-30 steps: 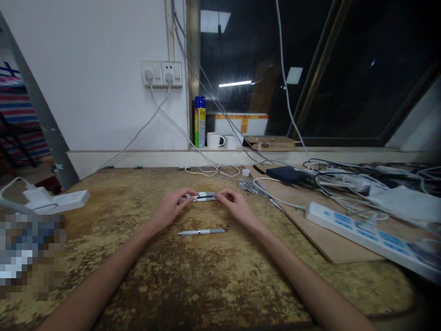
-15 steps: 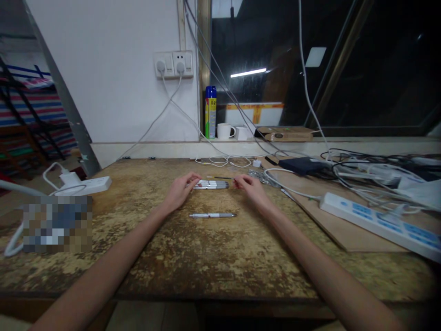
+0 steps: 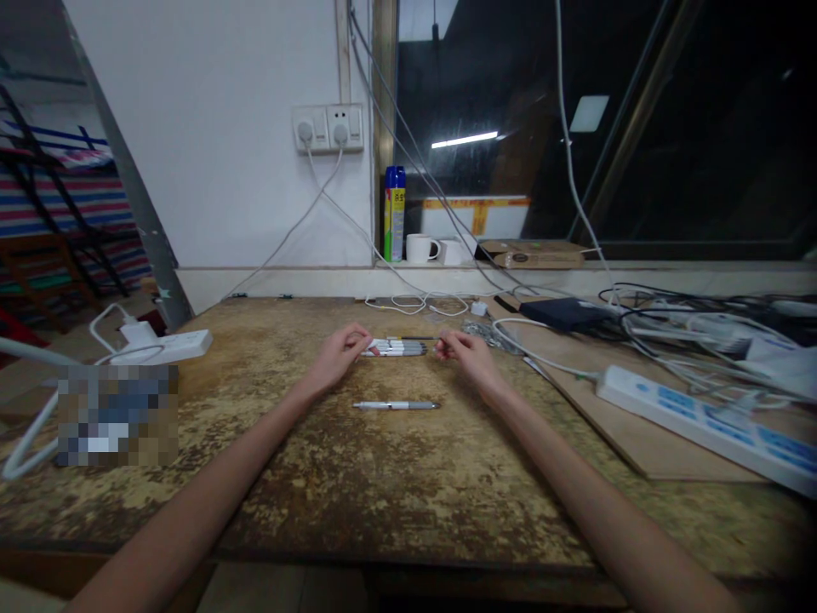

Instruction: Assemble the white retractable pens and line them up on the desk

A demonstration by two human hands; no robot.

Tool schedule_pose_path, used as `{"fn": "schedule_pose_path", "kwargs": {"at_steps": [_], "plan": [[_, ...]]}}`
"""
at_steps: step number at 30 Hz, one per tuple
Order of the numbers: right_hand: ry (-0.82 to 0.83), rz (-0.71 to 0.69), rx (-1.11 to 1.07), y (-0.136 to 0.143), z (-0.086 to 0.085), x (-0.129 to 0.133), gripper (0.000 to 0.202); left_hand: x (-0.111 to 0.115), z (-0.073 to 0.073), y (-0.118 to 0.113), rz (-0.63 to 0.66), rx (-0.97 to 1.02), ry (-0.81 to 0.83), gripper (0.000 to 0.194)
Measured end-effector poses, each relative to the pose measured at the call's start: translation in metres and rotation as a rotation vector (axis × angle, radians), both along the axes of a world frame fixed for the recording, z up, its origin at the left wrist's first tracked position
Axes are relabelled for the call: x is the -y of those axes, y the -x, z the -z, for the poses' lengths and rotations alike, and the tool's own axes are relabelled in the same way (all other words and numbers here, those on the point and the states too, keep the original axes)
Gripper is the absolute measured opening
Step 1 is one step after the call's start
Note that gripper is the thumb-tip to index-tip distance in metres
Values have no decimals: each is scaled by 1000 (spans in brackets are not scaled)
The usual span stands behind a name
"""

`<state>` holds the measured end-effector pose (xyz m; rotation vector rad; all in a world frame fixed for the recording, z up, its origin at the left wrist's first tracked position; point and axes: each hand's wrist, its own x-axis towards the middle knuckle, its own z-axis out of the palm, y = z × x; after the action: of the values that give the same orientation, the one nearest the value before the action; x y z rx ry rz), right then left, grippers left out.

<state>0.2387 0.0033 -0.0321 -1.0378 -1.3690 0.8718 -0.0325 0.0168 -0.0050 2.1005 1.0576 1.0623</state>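
Dim indoor light, ceiling lamps mirrored in dark window (image 3: 574, 128), wide-angle bending, dark corners, soft detail

A worn wooden table (image 3: 383, 485), its top mottled yellow and brown, carries everything. Near its middle lies a single pen (image 3: 396, 405), lengthwise left to right. Just beyond it a row of pens (image 3: 399, 347) lies side by side, with a hand resting at each end. At the far left sits a white power strip (image 3: 167, 345) with a plug in it. On the right a thin board (image 3: 638, 409) lies flat on the table, bearing another power strip (image 3: 702, 426) and white cables. At the far edge lie a coiled white cable (image 3: 414, 303) and crumpled foil (image 3: 482, 332).
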Motion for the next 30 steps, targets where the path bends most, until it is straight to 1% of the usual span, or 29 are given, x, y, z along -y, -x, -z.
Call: {"fn": "schedule_pose_path", "kwargs": {"at_steps": [4, 8, 14, 17, 21, 23, 27, 30], "plan": [[14, 8, -13, -2, -1, 0, 43, -3, 3, 0, 58, 13, 51, 31], [8, 7, -28, -3, -2, -1, 44, -5, 6, 1, 72, -30, 61, 26], [-132, 24, 61, -5, -6, -4, 45, -8, 6, 0, 60, -27, 82, 38], [-165, 57, 95, -6, -4, -8, 42, -10, 4, 0, 56, -14, 73, 42], [-183, 58, 106, -6, 1, -12, 36, -12, 1, 1, 43, 12, 33, 40], [-183, 59, 98, -6, 1, -13, 35, -11, -1, 1, 38, 17, 28, 42], [-179, 70, 97, -5, 0, -10, 33, -8, -5, 2, 25, 14, 54, 48], [-179, 83, 118, -5, -2, -8, 33, -5, -6, 2, 15, 4, 63, 47]]}}
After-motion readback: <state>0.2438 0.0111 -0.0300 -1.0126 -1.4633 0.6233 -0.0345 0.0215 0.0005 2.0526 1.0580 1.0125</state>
